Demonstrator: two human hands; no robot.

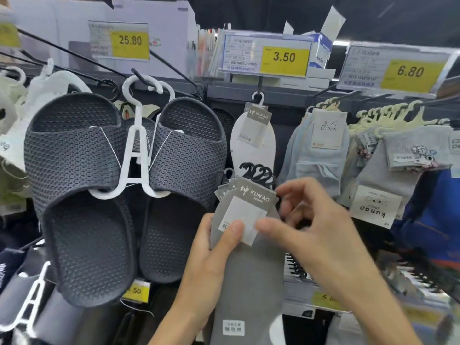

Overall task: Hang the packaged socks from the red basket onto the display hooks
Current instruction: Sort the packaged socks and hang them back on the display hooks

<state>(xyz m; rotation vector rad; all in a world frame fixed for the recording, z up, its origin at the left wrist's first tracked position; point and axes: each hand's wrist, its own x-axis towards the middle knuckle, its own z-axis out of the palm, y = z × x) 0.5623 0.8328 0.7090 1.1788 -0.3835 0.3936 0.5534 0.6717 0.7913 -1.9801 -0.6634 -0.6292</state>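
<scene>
My left hand grips a stack of grey packaged socks with black plastic hooks at the top, thumb pressed on the white label. My right hand holds the stack's right edge, thumb on the front label and fingers curled behind the cards. Above them a white packaged sock hangs on the display hook under the 3.50 price tag. The red basket is out of view.
A pair of dark grey slippers on a white hanger hangs to the left. Light blue socks and grey cartoon socks hang on hooks to the right. Price tags 25.80 and 6.80 sit above.
</scene>
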